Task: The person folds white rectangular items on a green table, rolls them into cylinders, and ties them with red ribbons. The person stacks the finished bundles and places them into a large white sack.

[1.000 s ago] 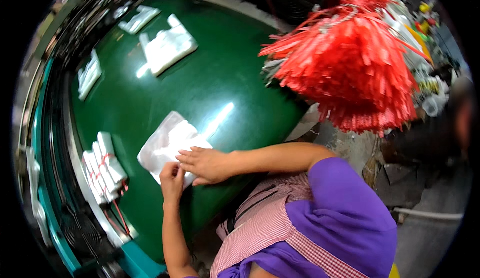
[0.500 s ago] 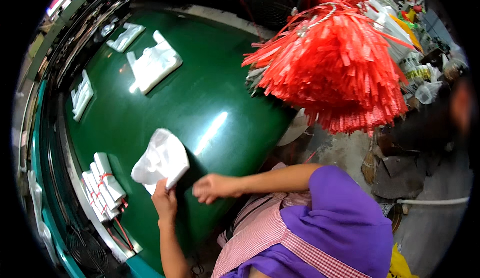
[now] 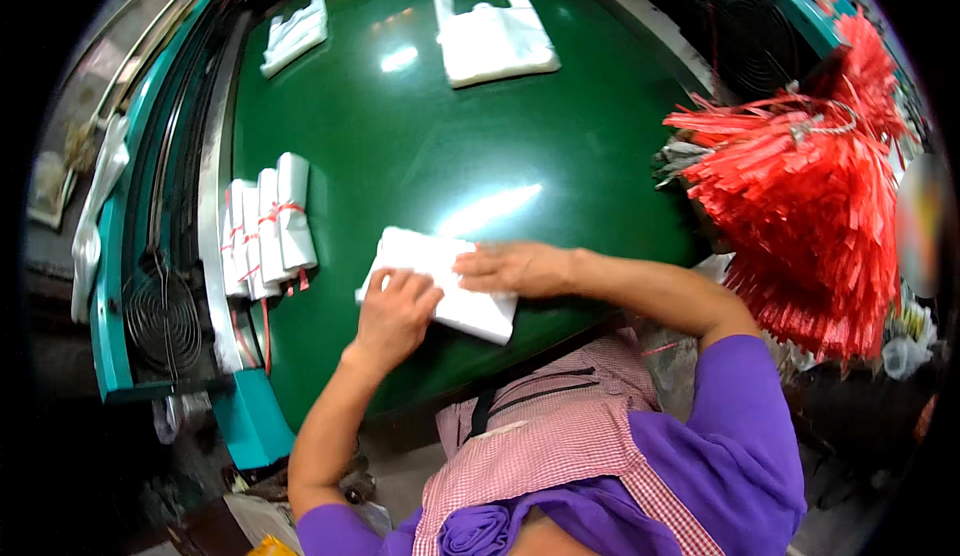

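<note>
So there's a folded stack of white plastic bags (image 3: 440,286) lying flat near the front edge of the green table (image 3: 400,136), right in front of the person. It's a longish rectangle, and its long axis runs on a slant, from upper left down to lower right in the head view, with the lower right corner poking toward the table edge. The material looks thin, smooth and a bit glossy, with soft edges.

The left hand (image 3: 395,311) sits on the left end of the stack, fingers curled down and pressing on it, not really wrapped around anything. The right hand (image 3: 515,268) lies flat across the upper edge, fingers stretched out and together, pointing left, palm down on the plastic.

Off to the left, well apart, is a row of rolled white bag bundles (image 3: 265,221) tied with thin red strips. Further back lie flat white handle bags (image 3: 495,41), spread open. On the right hangs a big bunch of red ties (image 3: 810,206), shiny and stringy. The tabletop itself is smooth and reflects the light.
</note>
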{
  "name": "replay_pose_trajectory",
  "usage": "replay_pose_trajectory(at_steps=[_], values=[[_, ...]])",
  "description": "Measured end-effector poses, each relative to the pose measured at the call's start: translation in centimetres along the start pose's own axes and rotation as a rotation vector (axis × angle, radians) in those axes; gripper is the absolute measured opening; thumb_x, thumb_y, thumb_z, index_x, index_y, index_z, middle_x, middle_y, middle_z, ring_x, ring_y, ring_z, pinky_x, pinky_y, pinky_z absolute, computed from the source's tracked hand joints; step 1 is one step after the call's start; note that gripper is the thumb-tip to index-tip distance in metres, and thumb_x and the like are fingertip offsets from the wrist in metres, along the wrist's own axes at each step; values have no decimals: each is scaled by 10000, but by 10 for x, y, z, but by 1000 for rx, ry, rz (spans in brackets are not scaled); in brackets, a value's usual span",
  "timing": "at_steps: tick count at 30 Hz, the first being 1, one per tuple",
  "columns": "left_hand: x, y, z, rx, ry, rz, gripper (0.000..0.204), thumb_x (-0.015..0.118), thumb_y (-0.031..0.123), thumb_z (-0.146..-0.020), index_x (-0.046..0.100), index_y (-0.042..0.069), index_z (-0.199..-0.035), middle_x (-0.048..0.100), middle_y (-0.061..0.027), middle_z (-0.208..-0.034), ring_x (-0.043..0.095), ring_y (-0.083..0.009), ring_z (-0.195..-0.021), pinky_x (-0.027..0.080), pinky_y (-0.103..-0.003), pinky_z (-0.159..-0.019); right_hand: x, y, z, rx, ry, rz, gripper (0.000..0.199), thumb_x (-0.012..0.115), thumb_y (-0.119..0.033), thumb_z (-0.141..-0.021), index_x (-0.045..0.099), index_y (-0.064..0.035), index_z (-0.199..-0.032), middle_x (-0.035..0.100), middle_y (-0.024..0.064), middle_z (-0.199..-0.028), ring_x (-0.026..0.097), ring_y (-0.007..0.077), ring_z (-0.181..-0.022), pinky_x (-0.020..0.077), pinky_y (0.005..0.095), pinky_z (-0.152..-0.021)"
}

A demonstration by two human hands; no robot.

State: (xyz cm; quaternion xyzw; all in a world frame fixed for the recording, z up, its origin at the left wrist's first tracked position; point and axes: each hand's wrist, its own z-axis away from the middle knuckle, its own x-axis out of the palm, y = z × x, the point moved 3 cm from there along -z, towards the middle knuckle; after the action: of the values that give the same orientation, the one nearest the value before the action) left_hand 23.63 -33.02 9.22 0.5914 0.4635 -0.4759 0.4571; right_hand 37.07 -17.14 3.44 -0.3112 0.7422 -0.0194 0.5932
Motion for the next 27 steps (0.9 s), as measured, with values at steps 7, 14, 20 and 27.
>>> replay_pose_trajectory(at_steps=[7,14,20,27], values=[[12,-6,-9,-82,-318,221,249,647,174,-748,651,98,-984,473,-109,-1361,407,-395,-1256,232,-636,-1032,-9,-10,20,92,-179,-214,347,517,-83,-845,572,25,-1170,446,182,-1366,351,293,-1329,295,404,-1090],[23,63,1,-206,-131,225,390,683,148,-733,573,39,-1090,454,-179,-1352,367,-480,-1243,307,-599,-977,-41,-69,20,496,-162,-43,604,594,-436,-823,536,28,-1205,567,256,-1157,553,401,-1066,474,413,-861],[19,38,41,-340,13,511,336,651,110,-804,596,57,-1130,618,-160,-1115,582,-271,-1065,479,-355,-862,-29,-44,29,538,-54,-184,346,651,-335,-797,640,4,-864,625,202,-929,598,373,-910,488,462,-750],[21,29,-33,-245,247,230,296,689,174,-760,627,68,-1028,578,-101,-1031,540,-295,-939,462,-390,-791,-37,22,32,793,438,-681,246,641,-230,-807,662,-19,-933,677,124,-805,633,204,-688,503,362,-631]])
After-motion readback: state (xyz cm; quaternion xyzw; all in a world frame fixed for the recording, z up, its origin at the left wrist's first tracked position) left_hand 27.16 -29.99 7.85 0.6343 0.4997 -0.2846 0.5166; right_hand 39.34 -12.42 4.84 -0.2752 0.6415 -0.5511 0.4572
